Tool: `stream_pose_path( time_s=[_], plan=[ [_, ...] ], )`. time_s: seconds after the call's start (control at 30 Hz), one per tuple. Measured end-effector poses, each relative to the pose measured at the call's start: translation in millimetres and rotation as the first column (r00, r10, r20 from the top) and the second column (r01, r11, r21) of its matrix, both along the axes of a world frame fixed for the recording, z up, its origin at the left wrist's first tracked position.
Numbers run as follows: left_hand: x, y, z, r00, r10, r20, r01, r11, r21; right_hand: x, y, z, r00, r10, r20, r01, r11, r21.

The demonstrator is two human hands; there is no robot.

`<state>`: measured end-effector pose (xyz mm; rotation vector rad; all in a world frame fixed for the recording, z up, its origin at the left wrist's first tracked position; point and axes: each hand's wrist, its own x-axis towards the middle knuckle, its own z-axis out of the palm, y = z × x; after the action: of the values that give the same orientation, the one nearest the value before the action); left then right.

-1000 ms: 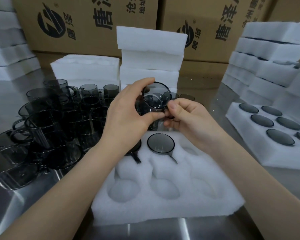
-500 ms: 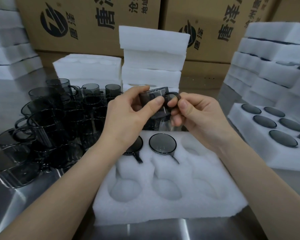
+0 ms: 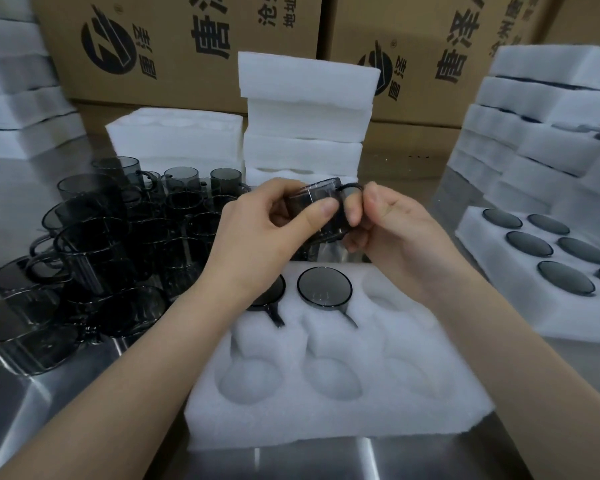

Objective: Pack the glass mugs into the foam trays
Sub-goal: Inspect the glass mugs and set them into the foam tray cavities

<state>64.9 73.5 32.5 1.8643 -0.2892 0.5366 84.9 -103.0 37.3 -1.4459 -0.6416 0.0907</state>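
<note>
Mug (image 3: 321,209) held in both hands, above the far edge of the foam tray (image 3: 343,410).
I see the left hand (image 3: 257,244) gripping the mug's body, thumb across the wall; the right hand (image 3: 395,233) pinches its handle. Two seated mugs (image 3: 324,289) fill far-row pockets. Loose mugs (image 3: 118,244) crowd the surface (image 3: 25,410) to the left.

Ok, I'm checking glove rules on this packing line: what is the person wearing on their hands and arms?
Nothing that shows. The left hand and right hand are both bare: no gloves, rings, watch or wristband. The left forearm and right forearm are bare too, with no sleeve in view. Visible nails look short, unpainted.
</note>
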Motion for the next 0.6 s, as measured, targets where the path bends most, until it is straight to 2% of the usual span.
stream_pose_path(
  time_s=[0.13,0.4,0.5,0.6],
  plan=[
    [-3,-3,-1,0.996,0.068,0.057,-0.072,0.995,0.072,0,-2,5,0.995,-0.01,-0.102,0.006,0.999,-0.037],
    [0,-3,-3,0.969,0.083,0.233,-0.142,0.959,0.247,2,4,-3,0.992,-0.071,-0.108,0.053,0.986,-0.159],
    [4,-2,-5,0.947,0.102,0.303,-0.187,0.946,0.267,1,7,-9,0.995,-0.097,-0.018,0.093,0.983,-0.158],
    [6,-2,-6,0.954,0.107,0.281,-0.18,0.952,0.247,-1,9,-9,0.972,-0.193,0.131,0.211,0.968,-0.14]
  ],
)
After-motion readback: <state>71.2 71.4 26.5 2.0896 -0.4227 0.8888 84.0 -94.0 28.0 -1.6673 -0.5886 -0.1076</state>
